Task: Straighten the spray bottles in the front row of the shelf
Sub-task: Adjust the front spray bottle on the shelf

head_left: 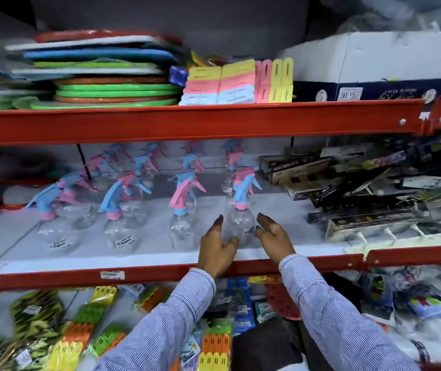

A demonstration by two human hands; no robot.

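Four clear plastic spray bottles with pink-and-blue trigger heads stand in the front row of the white middle shelf board with its red metal edge point(144, 274). The rightmost clear bottle with a pink collar point(239, 223) stands upright between both hands. The left hand point(216, 250) and right hand point(272, 236) flank it with fingers spread and released; contact with the bottle cannot be confirmed. Its neighbour, the bottle with a blue collar point(183, 231), stands just left. Both sleeves are striped blue-white.
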